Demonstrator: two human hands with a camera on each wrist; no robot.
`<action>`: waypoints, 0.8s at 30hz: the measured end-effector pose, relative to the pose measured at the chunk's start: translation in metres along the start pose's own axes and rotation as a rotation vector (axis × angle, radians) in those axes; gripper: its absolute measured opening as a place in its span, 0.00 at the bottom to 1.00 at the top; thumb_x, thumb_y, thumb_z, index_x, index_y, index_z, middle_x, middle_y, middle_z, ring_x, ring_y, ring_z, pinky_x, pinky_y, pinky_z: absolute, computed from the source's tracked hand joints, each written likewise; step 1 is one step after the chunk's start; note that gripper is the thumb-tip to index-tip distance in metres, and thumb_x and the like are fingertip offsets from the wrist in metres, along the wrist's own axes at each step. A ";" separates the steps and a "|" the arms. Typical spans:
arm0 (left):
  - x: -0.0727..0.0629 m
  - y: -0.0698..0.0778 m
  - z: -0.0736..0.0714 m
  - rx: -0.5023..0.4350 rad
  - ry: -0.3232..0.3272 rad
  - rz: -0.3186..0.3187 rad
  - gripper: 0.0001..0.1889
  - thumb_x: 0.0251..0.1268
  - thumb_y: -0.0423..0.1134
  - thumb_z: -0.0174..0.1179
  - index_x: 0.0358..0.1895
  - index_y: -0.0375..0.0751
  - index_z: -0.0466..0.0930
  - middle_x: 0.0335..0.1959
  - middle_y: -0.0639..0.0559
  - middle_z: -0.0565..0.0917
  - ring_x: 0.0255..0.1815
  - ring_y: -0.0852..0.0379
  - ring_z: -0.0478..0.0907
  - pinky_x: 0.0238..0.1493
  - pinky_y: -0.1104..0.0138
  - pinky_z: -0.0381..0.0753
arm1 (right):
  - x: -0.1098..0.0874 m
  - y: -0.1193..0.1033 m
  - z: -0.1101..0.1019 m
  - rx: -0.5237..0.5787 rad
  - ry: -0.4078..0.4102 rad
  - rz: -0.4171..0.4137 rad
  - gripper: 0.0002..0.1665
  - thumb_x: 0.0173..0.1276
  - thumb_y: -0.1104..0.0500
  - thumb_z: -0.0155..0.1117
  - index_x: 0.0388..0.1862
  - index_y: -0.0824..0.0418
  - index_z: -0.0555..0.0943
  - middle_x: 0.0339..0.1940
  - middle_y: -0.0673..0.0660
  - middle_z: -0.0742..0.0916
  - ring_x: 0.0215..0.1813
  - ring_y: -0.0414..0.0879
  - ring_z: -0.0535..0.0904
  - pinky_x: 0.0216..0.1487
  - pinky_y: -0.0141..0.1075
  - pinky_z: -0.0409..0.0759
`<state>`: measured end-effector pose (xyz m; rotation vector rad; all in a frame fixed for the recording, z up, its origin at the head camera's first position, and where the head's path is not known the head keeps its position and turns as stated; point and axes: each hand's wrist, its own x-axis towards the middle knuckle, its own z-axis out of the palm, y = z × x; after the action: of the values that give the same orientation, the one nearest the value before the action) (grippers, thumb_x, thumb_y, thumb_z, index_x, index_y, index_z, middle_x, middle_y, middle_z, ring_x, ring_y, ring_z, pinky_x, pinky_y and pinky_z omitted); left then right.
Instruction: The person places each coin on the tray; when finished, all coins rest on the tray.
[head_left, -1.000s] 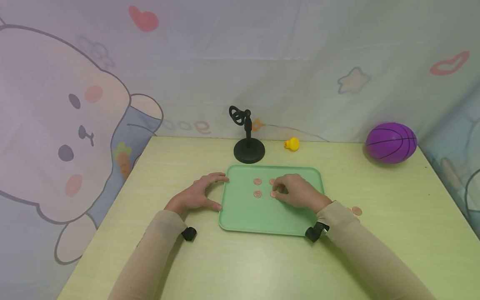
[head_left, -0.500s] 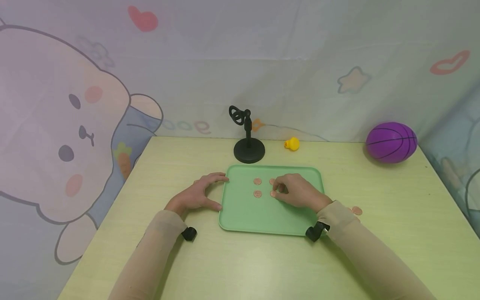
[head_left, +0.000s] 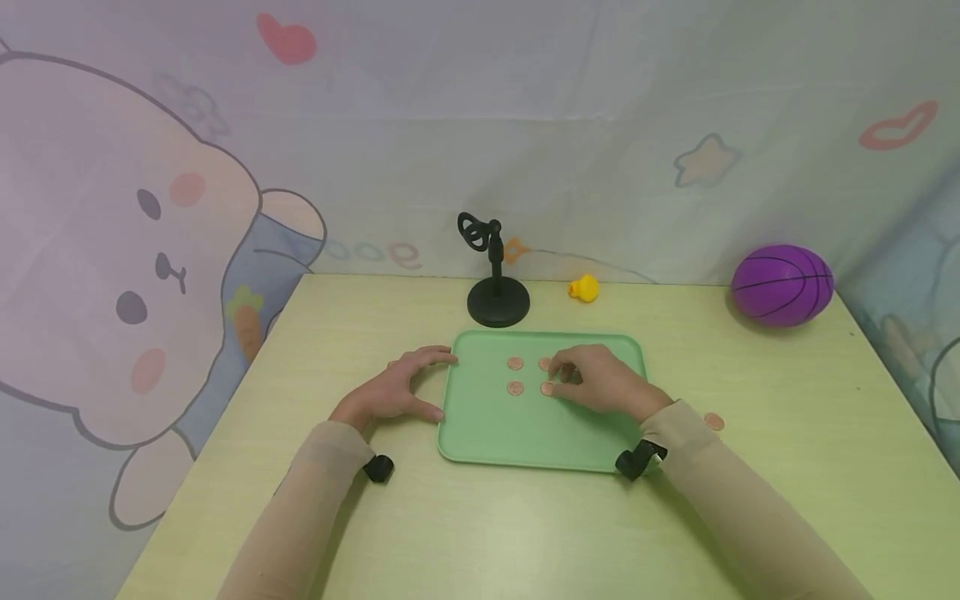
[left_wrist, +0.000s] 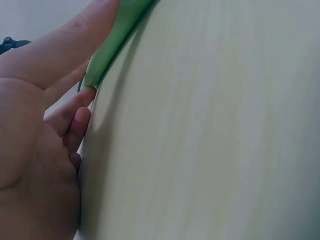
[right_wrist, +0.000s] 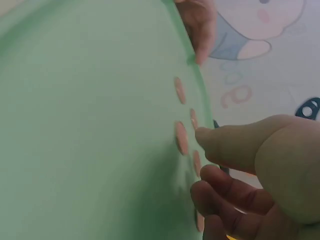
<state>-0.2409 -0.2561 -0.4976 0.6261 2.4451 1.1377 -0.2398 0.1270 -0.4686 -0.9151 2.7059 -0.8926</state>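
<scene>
A green tray (head_left: 495,433) lies on the table, with several copper-coloured coins on it. Two form the left column, a far coin (head_left: 515,363) and a near coin (head_left: 515,388). To their right are another far coin (head_left: 545,363) and a near coin (head_left: 547,388). My right hand (head_left: 600,379) hovers over the tray, thumb tip beside that near right coin, with a gap between thumb and fingers and nothing held. In the right wrist view, a further coin (right_wrist: 200,220) shows partly behind my fingers. My left hand (head_left: 393,387) touches the tray's left edge, thumb and fingers spread.
One loose coin (head_left: 714,422) lies on the table beside my right sleeve. Behind the tray stand a black stand (head_left: 498,302) and a small yellow object (head_left: 585,288). A purple ball (head_left: 782,286) sits at the back right, before a printed cloth.
My right hand has shifted slightly right, and its thumb and fingers have parted a little. The right sleeve hides the sliver of a second loose coin. My left hand and the tray stay put.
</scene>
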 end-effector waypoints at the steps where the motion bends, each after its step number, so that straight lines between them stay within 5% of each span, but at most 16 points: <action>1: 0.000 0.000 0.000 0.000 0.000 -0.004 0.47 0.48 0.47 0.85 0.75 0.62 0.72 0.83 0.55 0.60 0.85 0.45 0.50 0.82 0.40 0.48 | -0.001 0.002 -0.003 0.008 0.005 0.000 0.11 0.71 0.56 0.74 0.48 0.59 0.88 0.38 0.50 0.89 0.37 0.42 0.81 0.44 0.40 0.82; 11: -0.001 0.000 -0.001 0.007 0.002 -0.021 0.47 0.47 0.49 0.85 0.74 0.64 0.72 0.83 0.58 0.60 0.85 0.46 0.49 0.82 0.39 0.47 | -0.022 0.027 -0.032 0.086 0.010 0.056 0.10 0.71 0.60 0.72 0.49 0.60 0.87 0.36 0.51 0.87 0.34 0.43 0.83 0.37 0.38 0.83; 24: 0.000 0.001 0.001 -0.010 0.000 -0.033 0.46 0.47 0.49 0.85 0.74 0.65 0.73 0.84 0.58 0.59 0.85 0.46 0.48 0.82 0.38 0.46 | -0.068 0.058 -0.056 0.065 0.042 0.119 0.12 0.72 0.60 0.72 0.52 0.61 0.86 0.38 0.50 0.86 0.38 0.43 0.85 0.40 0.37 0.84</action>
<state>-0.2403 -0.2553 -0.4972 0.5805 2.4388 1.1367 -0.2327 0.2320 -0.4598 -0.7228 2.7149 -0.9794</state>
